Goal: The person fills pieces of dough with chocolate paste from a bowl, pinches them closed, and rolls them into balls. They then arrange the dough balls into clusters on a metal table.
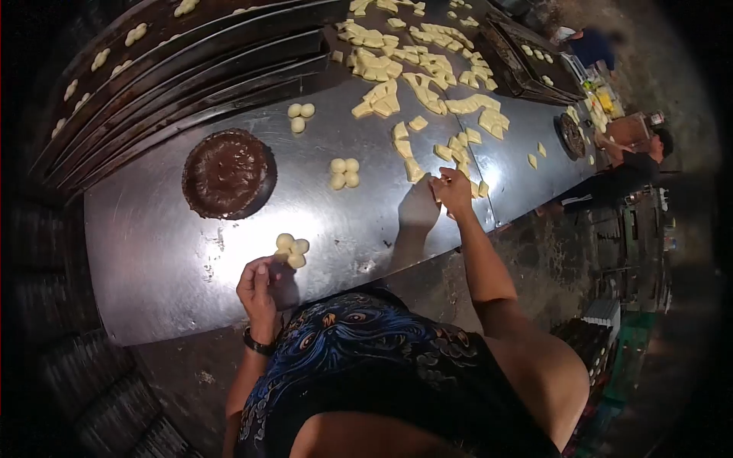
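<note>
My left hand (pixel 258 288) is at the near edge of the metal table, fingers loosely curled and apart. Its fingertips are beside a cluster of round dough balls (pixel 293 249); whether they touch is hard to see. My right hand (pixel 455 192) reaches over the table with fingers pinched on a small dough piece (pixel 436 188), mostly hidden by the fingers. Cut pale dough pieces (pixel 460 146) lie just beyond that hand. Two more clusters of dough balls, one nearer (pixel 344 174) and one farther (pixel 300 117), rest on the table.
A round pan with a dark brown coating (pixel 229 174) stands on the metal table (pixel 153 282) at left. Stacked dark trays (pixel 252 69) line the back left. Sheets of cut dough (pixel 374 65) cover the far side. Another person (pixel 637 168) works at the right end.
</note>
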Available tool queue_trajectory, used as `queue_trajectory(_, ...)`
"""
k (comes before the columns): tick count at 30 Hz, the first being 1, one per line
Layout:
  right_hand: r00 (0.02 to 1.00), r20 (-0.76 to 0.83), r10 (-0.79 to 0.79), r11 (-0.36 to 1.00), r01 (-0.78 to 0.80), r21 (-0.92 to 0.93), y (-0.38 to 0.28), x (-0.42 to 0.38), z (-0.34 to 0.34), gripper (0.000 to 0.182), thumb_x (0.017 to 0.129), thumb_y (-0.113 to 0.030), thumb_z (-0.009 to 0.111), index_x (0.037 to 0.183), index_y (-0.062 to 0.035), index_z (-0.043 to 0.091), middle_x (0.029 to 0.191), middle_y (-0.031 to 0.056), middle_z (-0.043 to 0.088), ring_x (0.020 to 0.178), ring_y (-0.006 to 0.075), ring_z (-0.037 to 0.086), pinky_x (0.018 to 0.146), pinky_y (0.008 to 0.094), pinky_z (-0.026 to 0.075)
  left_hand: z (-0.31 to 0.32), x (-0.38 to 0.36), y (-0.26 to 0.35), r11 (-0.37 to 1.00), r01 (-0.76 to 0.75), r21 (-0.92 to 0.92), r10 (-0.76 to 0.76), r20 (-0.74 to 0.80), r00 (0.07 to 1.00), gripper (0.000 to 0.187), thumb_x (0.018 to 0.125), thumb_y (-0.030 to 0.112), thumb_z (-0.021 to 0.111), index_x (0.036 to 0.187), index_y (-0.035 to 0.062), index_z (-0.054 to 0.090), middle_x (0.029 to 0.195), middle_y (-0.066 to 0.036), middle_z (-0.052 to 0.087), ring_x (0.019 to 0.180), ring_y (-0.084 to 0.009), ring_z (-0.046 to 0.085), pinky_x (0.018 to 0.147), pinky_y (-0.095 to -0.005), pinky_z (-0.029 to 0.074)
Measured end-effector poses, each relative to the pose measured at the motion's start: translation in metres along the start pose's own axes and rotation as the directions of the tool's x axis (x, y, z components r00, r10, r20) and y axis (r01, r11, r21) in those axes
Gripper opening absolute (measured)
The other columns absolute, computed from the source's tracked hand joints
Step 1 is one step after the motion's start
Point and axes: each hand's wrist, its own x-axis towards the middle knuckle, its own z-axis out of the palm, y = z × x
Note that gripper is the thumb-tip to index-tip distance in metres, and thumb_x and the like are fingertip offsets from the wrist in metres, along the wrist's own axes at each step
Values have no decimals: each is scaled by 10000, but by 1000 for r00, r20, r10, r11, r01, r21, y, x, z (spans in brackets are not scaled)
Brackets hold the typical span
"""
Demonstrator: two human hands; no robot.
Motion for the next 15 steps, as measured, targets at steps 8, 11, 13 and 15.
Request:
queue_trajectory(8, 887, -118, -446, 880, 459, 122, 5, 25, 38, 168, 683, -152, 662, 774, -11, 657, 799, 186, 631, 781, 362, 609, 707, 407, 488, 135, -4, -5, 983, 159, -97, -151, 83, 985, 262, 958, 220, 464, 1013, 2, 597, 935, -58, 618, 707, -104, 546, 629, -235, 431)
queue_trajectory(11, 894, 100, -437, 860, 382, 340, 10, 24, 35, 103, 752, -86, 606, 802, 3, 590, 792, 146, 615, 706, 300, 616, 646, 335, 493, 164, -5, -27, 980, 183, -73, -169, 164, 972, 254, 955, 224, 478, 1056, 13, 577, 983, -64, 623, 749, -112, 565, 641, -235, 469)
queue_trajectory(13, 879, 256, -402, 513, -15, 858, 6, 1, 23, 230, 802, -45, 592, 1018, 20, 548, 828, 81, 589, 698, 181, 599, 627, 280, 483, 179, -3, -45, 972, 204, -113, -185, 157, 970, 238, 943, 217, 509, 1059, 26, 589, 948, -44, 624, 761, -100, 574, 654, -229, 471)
queue_trajectory(15, 785, 453, -423, 466, -240, 852, -8, -24, 4, 384, 810, 16, 611, 1173, 28, 487, 903, 69, 570, 776, 110, 574, 651, 242, 482, 199, -7, -55, 977, 135, -166, -125, 70, 990, 205, 923, 189, 551, 1047, 34, 602, 906, -20, 620, 767, -86, 572, 663, -230, 467)
